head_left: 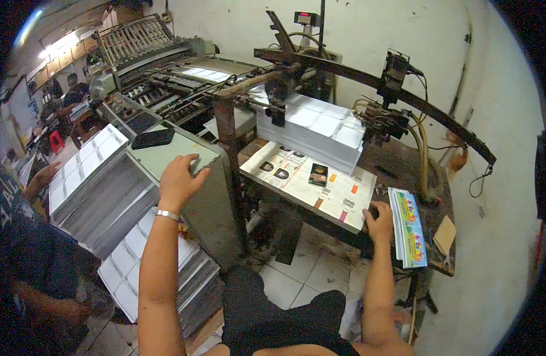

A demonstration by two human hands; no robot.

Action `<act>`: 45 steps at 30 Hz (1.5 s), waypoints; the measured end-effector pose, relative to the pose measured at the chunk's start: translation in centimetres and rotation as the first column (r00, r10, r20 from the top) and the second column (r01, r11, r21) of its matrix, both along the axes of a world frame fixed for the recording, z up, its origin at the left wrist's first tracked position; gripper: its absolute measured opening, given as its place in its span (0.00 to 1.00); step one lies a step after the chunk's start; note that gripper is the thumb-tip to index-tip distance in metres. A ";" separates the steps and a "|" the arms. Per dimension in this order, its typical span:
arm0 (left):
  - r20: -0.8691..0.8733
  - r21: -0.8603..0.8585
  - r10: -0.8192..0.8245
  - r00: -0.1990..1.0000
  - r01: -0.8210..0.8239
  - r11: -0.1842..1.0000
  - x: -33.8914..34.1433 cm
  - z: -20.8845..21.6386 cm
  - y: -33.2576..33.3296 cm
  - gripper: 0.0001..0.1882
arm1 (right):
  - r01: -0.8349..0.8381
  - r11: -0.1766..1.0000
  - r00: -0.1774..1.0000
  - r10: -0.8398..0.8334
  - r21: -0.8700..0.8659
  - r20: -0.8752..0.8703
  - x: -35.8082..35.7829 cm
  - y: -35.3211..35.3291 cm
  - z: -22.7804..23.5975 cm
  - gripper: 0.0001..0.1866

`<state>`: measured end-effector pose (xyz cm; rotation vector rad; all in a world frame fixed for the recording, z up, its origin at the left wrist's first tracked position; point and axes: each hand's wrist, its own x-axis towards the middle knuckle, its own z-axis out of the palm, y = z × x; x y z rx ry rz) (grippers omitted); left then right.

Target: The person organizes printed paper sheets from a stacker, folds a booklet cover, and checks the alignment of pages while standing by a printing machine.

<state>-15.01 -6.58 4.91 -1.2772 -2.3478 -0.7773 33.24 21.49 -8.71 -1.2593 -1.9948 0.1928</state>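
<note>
My left hand [182, 179], fingers spread and curved, is over the corner of a machine's grey-green cover [172, 155]. It holds nothing; whether the fingertips touch the metal is unclear. A black phone [153, 138] lies on that cover. On the right, my right hand [378, 222] is at the near right corner of a board covered with printed paper [308, 188]. Its thumb and fingers are apart beside the edge. A small black pack [318, 174] lies on the board. Behind it stands a tall stack of white sheets [320, 127]. Colourful printed leaflets [408, 228] lie right of my hand.
A person [23, 237] in dark clothes stands at the left, one hand beside a tall paper stack [89, 160]. More paper [130, 261] is piled lower down. A metal arm [427, 107] with hoses spans the wooden table [406, 163]. A tan card [444, 235] lies near its right edge.
</note>
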 end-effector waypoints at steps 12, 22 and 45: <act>-0.001 0.011 -0.018 1.000 0.018 1.000 -0.1 0.0 -0.3 0.25 | -0.018 0.997 0.999 0.021 0.079 -0.048 -0.2 0.1 -0.5 0.23; 0.003 0.018 -0.009 1.000 0.009 1.000 1.3 0.5 0.1 0.25 | -0.034 0.995 0.999 0.037 0.094 -0.026 0.3 0.5 -0.7 0.25; 0.171 -0.062 -0.043 0.984 0.054 0.997 -1.2 -0.3 1.4 0.24 | -0.027 0.997 0.995 0.034 0.075 -0.094 0.6 0.3 -0.4 0.34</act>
